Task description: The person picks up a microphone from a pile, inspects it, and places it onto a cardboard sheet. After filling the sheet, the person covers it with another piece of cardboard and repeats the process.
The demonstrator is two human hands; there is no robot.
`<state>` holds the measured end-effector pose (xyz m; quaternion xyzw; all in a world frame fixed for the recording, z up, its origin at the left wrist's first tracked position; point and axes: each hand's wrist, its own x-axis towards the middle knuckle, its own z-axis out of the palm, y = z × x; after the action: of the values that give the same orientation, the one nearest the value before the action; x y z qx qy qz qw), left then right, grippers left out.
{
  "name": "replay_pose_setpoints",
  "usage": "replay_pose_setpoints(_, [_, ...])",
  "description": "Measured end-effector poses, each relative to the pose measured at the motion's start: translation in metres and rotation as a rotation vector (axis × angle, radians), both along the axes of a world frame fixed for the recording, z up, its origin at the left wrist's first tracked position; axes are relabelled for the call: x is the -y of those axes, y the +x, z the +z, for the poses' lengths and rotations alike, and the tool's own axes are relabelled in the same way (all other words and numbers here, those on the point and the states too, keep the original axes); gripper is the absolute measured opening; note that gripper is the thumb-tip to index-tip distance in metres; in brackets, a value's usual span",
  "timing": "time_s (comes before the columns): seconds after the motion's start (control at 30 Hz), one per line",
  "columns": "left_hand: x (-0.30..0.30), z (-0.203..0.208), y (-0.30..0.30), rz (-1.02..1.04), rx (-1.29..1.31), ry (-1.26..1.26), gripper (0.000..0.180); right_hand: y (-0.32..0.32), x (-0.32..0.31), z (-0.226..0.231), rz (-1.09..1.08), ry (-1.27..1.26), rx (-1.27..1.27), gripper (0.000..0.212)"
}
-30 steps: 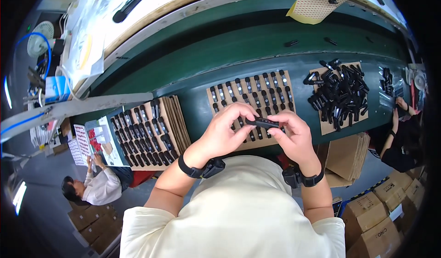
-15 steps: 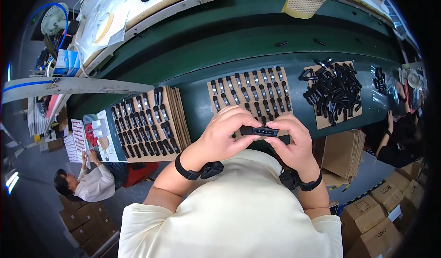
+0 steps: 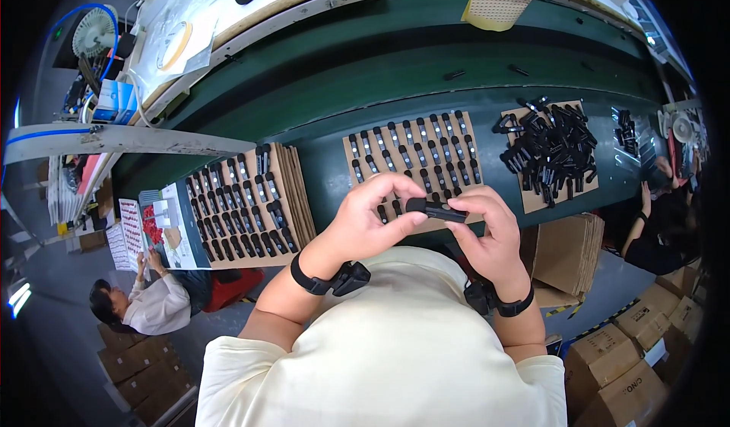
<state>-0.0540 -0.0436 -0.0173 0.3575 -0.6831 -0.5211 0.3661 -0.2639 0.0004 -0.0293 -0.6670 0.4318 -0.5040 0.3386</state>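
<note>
Head view: one black stick-shaped device [image 3: 439, 210], held up in front of the chest between left hand [image 3: 374, 218] and right hand [image 3: 490, 228]. Long axis crosswise, left to right, far right end angled slightly toward the body. Pinched at the rounded end by left thumb and fingers, near the opposite end by right; touching both, neither hand nearer. Just beyond, below: brown board [image 3: 431, 226], with rows of similar devices.

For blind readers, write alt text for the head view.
A person's left hand and right hand hold a small black microphone-shaped device over a green work surface. Just beyond, similar devices line a cardboard sheet in rows; more rows lie on a cardboard stack at left, and a jumbled pile sits at right.
</note>
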Motion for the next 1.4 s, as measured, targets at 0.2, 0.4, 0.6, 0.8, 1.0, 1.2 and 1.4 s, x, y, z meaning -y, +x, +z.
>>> replay_pose_setpoints(0.2, [0.012, -0.011, -0.002, -0.082, 0.080, -0.194, 0.025, -0.003, 0.003, 0.004, 0.008, 0.029, -0.185, 0.028])
replay_pose_setpoints(0.4, [0.021, -0.034, -0.014, -0.054, 0.282, -0.200, 0.021, -0.020, 0.003, -0.060, -0.182, 0.332, -0.271, 0.024])
replay_pose_setpoints(0.6, [0.027, -0.063, -0.006, 0.042, 0.273, 0.060, 0.017, -0.072, -0.022, -0.182, -0.344, 0.597, -0.563, 0.019])
replay_pose_setpoints(0.8, [0.039, -0.076, -0.004, 0.077, 0.299, 0.140, 0.013, -0.074, -0.024, -0.230, -0.359, 0.807, -0.753, 0.022])
replay_pose_setpoints(1.0, [0.060, -0.081, -0.007, 0.115, 0.331, 0.177, 0.010, -0.072, -0.014, -0.248, -0.373, 0.886, -0.743, 0.024])
replay_pose_setpoints(1.2, [0.107, -0.101, -0.020, 0.160, 0.291, 0.197, 0.010, -0.070, -0.014, -0.248, -0.384, 0.902, -0.688, 0.025])
replay_pose_setpoints(1.4, [0.187, -0.159, -0.036, 0.199, 0.371, 0.170, 0.011, -0.083, -0.021, -0.235, -0.362, 0.939, -0.667, 0.027])
